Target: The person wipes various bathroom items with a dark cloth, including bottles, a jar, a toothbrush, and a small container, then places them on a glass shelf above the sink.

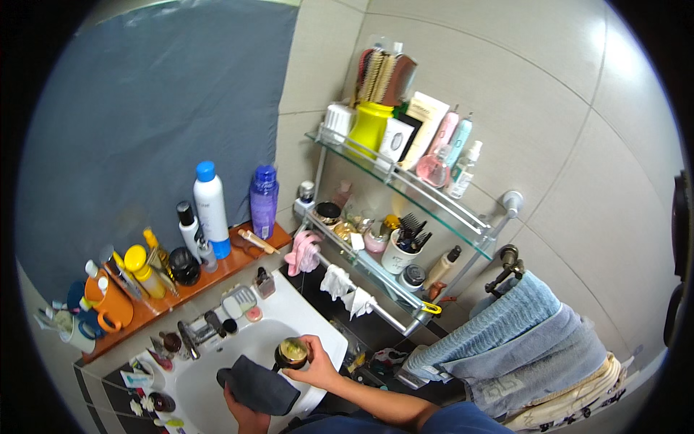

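Over the white washbasin (203, 382), my left hand (248, 416) holds a dark grey cloth (263, 386) draped across its fingers. Most of those fingers are hidden under the cloth. My right hand (320, 364) grips a small round jar (293, 350) by its side, with a shiny gold-coloured top facing up. The jar is just right of the cloth; whether the two touch, I cannot tell. Behind the hands, the basin's metal faucet (188, 340) stands at the rear rim, and a soap dish (239, 301) sits farther right.
A wooden ledge (187, 295) above the basin carries several bottles and an orange mug (115, 309). On the right wall, a two-tier glass shelf (404, 187) holds brushes, tubes and jars. Towels (520, 347) hang beside it. Small toiletries line the basin's left rim, including a glass jar (162, 402).
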